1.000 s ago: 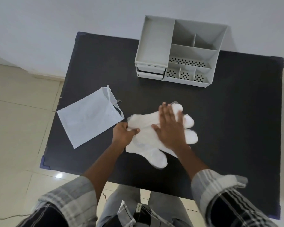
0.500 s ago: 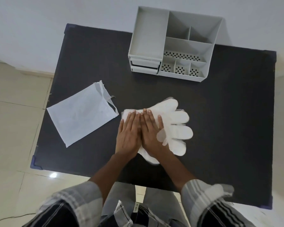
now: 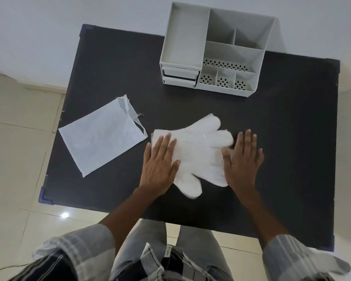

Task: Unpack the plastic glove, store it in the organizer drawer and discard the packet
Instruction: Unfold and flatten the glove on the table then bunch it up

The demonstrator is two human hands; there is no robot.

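A black table is standing against a pale wall. The torn white packet is lying at the left. Just right of it, the left hand is pressing flat, fingers spread, on the plastic glove; the right hand is lying flat over its finger end. The grey organizer is sitting at the far edge, drawers closed.

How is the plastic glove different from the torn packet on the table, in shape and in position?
The plastic glove is hand-shaped with spread fingers; the packet is rectangular with one torn-open end. Both the left hand and the right hand press flat on the glove; the packet lies untouched, apart from it. Both are whitish and lie flat.
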